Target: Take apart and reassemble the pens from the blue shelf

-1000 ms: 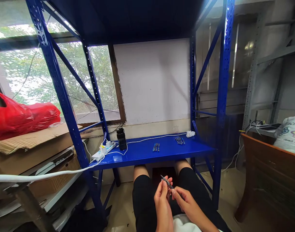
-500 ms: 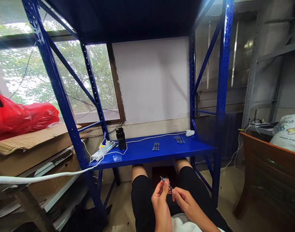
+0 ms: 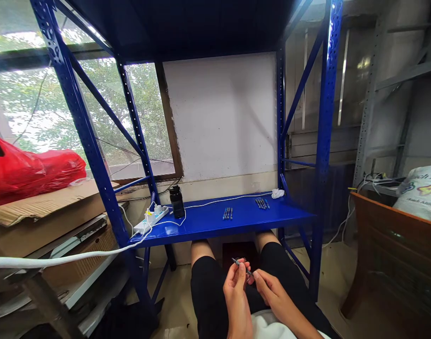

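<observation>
My left hand (image 3: pixel 237 287) is closed around a slim dark pen (image 3: pixel 241 265), whose tip sticks out at the upper left. At the pen's lower right end, my right hand (image 3: pixel 270 288) pinches with thumb and fingers. Both hands are above my lap, in front of the blue shelf (image 3: pixel 201 225). On that shelf lie two groups of similar pens side by side, one near the middle (image 3: pixel 227 213) and one farther right (image 3: pixel 262 204).
A black bottle (image 3: pixel 177 202) and a white power strip (image 3: pixel 151 220) stand on the shelf's left part. A white cable (image 3: pixel 77 258) crosses the left foreground. Blue posts flank the shelf; a wooden chair (image 3: pixel 395 249) is at right.
Both hands have shifted very slightly to the right. The pen has moved a little with them and stays between the hands.
</observation>
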Available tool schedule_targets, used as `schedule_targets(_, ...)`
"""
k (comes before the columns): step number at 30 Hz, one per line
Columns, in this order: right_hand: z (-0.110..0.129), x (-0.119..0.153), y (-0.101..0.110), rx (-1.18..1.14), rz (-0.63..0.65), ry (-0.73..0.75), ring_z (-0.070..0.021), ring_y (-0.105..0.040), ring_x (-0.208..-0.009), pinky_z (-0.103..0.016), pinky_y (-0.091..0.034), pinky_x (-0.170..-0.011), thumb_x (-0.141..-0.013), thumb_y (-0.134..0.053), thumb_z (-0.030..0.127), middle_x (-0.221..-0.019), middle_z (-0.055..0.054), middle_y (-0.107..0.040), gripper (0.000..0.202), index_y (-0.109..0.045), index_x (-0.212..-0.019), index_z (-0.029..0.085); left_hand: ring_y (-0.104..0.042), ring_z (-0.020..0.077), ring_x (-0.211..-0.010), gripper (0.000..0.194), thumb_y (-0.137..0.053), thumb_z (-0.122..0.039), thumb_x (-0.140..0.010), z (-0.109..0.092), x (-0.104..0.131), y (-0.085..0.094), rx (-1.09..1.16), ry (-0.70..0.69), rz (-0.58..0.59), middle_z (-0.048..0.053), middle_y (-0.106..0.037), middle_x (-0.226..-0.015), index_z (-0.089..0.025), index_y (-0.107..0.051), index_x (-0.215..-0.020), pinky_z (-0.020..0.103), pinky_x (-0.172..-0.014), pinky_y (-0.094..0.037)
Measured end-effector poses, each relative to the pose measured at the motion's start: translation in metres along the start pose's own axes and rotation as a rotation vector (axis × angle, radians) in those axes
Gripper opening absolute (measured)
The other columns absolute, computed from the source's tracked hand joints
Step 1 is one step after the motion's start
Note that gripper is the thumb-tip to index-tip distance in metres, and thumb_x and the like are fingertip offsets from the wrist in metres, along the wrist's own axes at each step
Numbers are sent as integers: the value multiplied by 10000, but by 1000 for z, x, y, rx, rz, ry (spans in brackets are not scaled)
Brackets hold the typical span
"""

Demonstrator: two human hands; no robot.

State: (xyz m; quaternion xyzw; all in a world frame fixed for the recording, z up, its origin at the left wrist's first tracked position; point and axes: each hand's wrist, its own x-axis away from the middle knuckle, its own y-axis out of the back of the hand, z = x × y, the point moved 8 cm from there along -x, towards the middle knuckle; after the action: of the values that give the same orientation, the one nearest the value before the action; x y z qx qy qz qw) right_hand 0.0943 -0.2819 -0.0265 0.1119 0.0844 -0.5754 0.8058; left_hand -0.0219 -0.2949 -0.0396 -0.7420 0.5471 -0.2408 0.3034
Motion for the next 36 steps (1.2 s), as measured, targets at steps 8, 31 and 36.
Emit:
schedule_targets(8, 6, 1, -2, 78, 9, 104, -162, -479, -694, -284, -384, -673, -1031, -581, 651, -769, 26, -576, 422, -532, -968, 237, -751, 267, -1042, 456, -962, -459, -728, -3, -2, 1, -42, -32, -7, 134, -795, -1090, -162, -799, -1033, 309, -866, -582)
schedule_targets(31, 2, -1, 6, 215, -21, 186, -188, -585, -757, -307, -441, -755, -1097, -485, 567, -779, 9, -617, 388, -556, -913, 232, -742, 241, -996, 452, -977, -446, -710, 4, -7, 3, -28, -22, 5, 118, -791, -1071, -165, -790, -1010, 301, -845, -570)
schedule_targets(36, 3, 0, 7, 173, -50, 172, -193, -635, -769, -296, -475, -734, -1083, -537, 549, -838, -10, -678, 337, -582, -980, 232, -744, 230, -989, 456, -997, -434, -685, -3, -6, 5, 1, -48, -35, 109, -792, -1059, -170, -796, -996, 306, -869, -580)
